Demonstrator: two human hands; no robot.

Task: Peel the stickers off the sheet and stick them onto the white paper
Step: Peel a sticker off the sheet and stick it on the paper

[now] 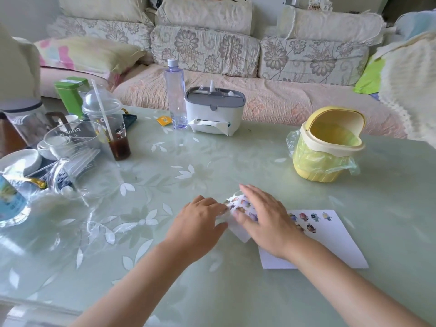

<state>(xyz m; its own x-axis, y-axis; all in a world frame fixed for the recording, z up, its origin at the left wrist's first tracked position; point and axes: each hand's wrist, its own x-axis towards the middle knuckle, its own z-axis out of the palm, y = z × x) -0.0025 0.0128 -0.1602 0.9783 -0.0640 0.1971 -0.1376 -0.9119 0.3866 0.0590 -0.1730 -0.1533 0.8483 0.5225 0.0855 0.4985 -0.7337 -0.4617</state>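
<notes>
green table (236,149) (paper (335,246), bin (328,147))

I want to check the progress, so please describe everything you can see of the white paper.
The white paper is a plain rectangular sheet, lying flat on the pale green table, turned at an angle. About six small cartoon stickers sit near its far edge in two rows; the rest is blank. The right hand and its wrist cover its left part. The sticker sheet lies just left of it.

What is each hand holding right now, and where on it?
The left hand appears to pinch the sticker sheet at its left edge. The right hand grips nothing; it lies flat on the sheet, fingers straight.
</notes>
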